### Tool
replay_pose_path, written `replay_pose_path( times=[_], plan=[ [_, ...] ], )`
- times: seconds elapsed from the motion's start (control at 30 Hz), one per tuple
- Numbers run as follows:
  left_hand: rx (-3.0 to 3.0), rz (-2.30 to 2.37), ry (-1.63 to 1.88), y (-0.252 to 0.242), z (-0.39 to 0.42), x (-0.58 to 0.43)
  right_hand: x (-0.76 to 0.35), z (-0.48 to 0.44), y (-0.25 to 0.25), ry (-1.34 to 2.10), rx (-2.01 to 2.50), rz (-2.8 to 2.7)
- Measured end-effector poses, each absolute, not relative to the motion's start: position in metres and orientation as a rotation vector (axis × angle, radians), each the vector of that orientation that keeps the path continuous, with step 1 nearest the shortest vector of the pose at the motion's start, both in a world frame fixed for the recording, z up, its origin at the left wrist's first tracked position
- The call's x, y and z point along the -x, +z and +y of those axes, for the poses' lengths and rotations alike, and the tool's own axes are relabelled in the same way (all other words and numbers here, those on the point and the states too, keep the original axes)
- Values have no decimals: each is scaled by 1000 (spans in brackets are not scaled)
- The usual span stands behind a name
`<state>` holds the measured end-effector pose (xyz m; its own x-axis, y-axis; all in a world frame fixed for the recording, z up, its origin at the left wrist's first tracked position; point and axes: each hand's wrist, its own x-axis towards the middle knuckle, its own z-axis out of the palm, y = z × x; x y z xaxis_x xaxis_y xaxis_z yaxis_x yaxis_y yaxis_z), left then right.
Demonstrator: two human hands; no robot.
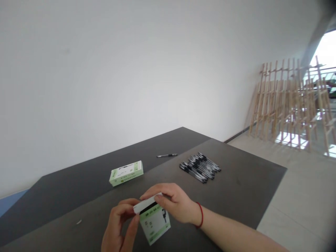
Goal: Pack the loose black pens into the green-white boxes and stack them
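Both hands hold a small green-and-white cardboard pen box (155, 225), tilted above the front of the dark table. Its white end flap (148, 203) stands slightly lifted, with a dark gap beneath it. My left hand (120, 224) pinches the box's left top corner between thumb and fingers. My right hand (174, 203) is closed over the right top corner, thumb on the flap edge; a red cord circles that wrist. To the right, beyond the hands, lies a pile of black-and-clear pens (201, 167). Whether anything is inside the box is hidden.
A second green-and-white pen box (126, 173) lies flat behind my hands on the dark table (236, 189). One lone pen (167, 155) rests farther back. A small white scrap (79, 222) is at the left. Wooden easels (286, 101) lean along the wall at right.
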<state>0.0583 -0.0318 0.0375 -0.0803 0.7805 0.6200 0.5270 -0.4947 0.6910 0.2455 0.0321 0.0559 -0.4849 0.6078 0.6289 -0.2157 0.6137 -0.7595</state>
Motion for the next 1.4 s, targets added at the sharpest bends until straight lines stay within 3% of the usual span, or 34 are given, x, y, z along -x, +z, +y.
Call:
replay_pose_path(
  times=[0.5, 0.87, 1.17, 1.4],
  plan=[
    [-2677, 1323, 1332, 65, -28, -44, -252, 31, 55, 895, 218, -1914],
    [-2324, 1317, 1515, 55, -30, -57, -244, 25, 43, 923, 289, -1745],
    [-2655, 1225, 1404, 38, -30, -52, -235, 19, 37, 1065, 299, -1565],
    [-2604, 1211, 1441, 34, -28, -52, -248, 22, 35, 747, 247, -1830]
  ],
)
